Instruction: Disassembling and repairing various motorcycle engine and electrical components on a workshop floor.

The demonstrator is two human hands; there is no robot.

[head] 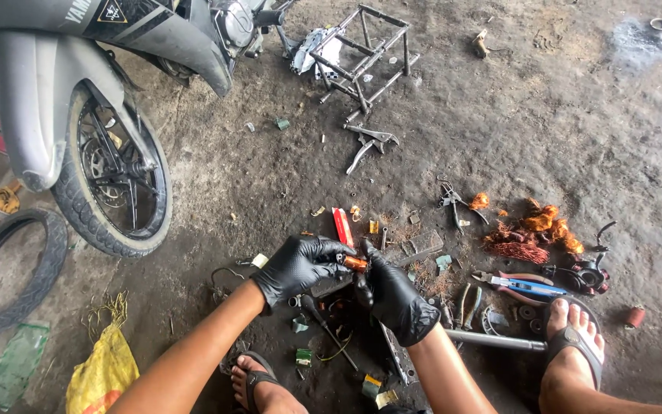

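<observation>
Both the left hand (pixel 298 266) and the right hand (pixel 394 297) wear black, glossy gloves ending at the wrist. The forearms are bare, without sleeves. Each foot wears a dark strapped sandal (pixel 574 339).

Head view, single camera, worn on the person's head. Faces steeply down and forward over a dirt floor (pixel 499 138). Near edge: both forearms and sandalled feet enter from the bottom, with the left hand (pixel 296 267) and right hand (pixel 394 299) close below the lens, slightly left of centre. Middle ground: scattered tools, seen from above. Far left: motorcycle front wheel (pixel 113 180), cut by the frame's top edge. Far centre: metal frame stand (pixel 365 57). No second view; nothing shared.
</observation>
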